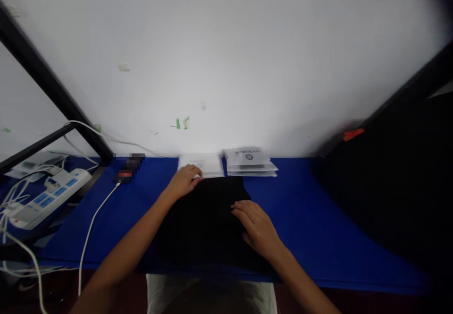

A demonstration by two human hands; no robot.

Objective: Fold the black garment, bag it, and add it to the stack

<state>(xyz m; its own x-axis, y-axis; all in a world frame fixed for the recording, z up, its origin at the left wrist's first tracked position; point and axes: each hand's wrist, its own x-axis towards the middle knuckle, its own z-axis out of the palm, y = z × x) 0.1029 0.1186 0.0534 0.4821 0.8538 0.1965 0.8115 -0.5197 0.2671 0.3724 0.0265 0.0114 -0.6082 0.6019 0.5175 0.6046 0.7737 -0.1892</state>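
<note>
Black folded cloth (205, 224) lies on the blue table (304, 219), near edge, centre. Left hand (184, 180) rests at its far-left corner, fingers loosely curled, gripping nothing. Right hand (256, 226) lies flat on its right side, fingers extended. Stacked packets (249, 161) sit just beyond.

No text can be read with certainty. A line of dark print and a round dark emblem beneath it are seen on the top packet (248, 156) of the stack by the wall, but the letters are too small and blurred to be made out. The flat white packet (203, 164) beside it carries no legible marking. The small dark device (129, 167) at the cable's end is pixelated, so nothing on it can be read.
</note>
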